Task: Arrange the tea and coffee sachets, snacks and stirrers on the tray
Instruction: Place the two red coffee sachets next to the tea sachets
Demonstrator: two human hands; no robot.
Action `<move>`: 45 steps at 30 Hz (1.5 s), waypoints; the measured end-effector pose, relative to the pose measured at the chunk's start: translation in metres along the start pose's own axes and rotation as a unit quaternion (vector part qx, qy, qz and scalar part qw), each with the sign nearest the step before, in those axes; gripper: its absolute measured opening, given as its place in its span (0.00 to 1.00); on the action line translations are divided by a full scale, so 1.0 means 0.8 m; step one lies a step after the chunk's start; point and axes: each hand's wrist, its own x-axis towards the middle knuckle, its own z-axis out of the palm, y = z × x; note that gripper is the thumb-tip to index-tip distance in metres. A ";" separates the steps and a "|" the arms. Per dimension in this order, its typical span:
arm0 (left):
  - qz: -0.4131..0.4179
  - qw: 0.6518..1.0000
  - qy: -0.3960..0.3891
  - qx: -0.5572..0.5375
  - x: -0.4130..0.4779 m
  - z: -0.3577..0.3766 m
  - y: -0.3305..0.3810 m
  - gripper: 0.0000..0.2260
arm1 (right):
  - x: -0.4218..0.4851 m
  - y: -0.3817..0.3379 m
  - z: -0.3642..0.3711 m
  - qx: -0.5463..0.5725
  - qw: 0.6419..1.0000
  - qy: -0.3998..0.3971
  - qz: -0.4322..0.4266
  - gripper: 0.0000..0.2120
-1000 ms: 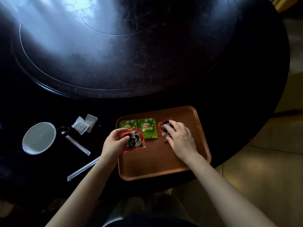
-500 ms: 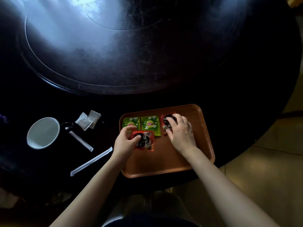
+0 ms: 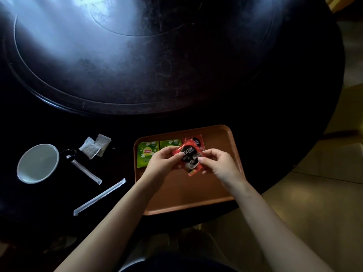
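A brown tray [image 3: 188, 195] lies at the table's near edge. Two green tea sachets [image 3: 146, 156] [image 3: 170, 143] lie side by side along its far left rim. To their right a red coffee sachet [image 3: 195, 141] lies flat on the tray. Both hands hold a second red coffee sachet [image 3: 189, 160] tilted just above the tray: my left hand [image 3: 164, 163] pinches its left edge, my right hand [image 3: 220, 165] its right edge. On the table left of the tray lie two white wrapped stirrers [image 3: 86, 170] [image 3: 99, 196] and two small white sachets [image 3: 95, 146].
A dark mug with a white inside [image 3: 38, 163] stands at the far left of the dark round table [image 3: 137, 65]. Tiled floor [image 3: 318, 203] shows beyond the table's right edge.
My left hand carried the red coffee sachet rightwards and lifted it. My right hand left the coffee sachet lying on the tray and took the lifted one's right edge.
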 end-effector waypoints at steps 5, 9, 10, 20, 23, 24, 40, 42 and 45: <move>-0.020 1.000 0.003 -0.017 0.004 0.018 -0.002 0.12 | -0.009 0.008 -0.018 0.053 0.998 0.017 0.023 0.04; 0.003 1.000 0.005 0.016 0.004 0.034 0.000 0.10 | -0.012 0.010 -0.035 0.017 0.998 0.061 -0.022 0.02; 0.016 1.000 0.006 0.019 0.003 0.037 0.000 0.09 | -0.009 0.012 -0.041 -0.002 0.995 0.095 -0.033 0.02; 0.293 0.797 0.099 0.519 -0.022 0.015 -0.054 0.10 | 0.039 0.033 -0.062 -0.181 0.942 0.273 -0.074 0.08; 0.301 0.731 0.060 0.609 -0.033 -0.004 -0.086 0.15 | 0.041 0.035 -0.054 -0.291 0.905 0.287 -0.120 0.12; 0.290 0.712 0.046 0.638 -0.034 -0.011 -0.097 0.18 | 0.041 0.035 -0.051 -0.332 0.888 0.289 -0.131 0.14; 0.266 0.671 0.026 0.691 -0.031 -0.036 -0.138 0.27 | 0.046 0.064 -0.051 -0.538 0.779 0.202 -0.251 0.18; 0.267 0.670 0.026 0.692 -0.031 -0.038 -0.138 0.27 | 0.046 0.065 -0.052 -0.538 0.778 0.198 -0.257 0.18; 0.268 0.667 0.025 0.694 -0.031 -0.038 -0.138 0.27 | 0.050 0.063 -0.054 -0.534 0.780 0.190 -0.265 0.17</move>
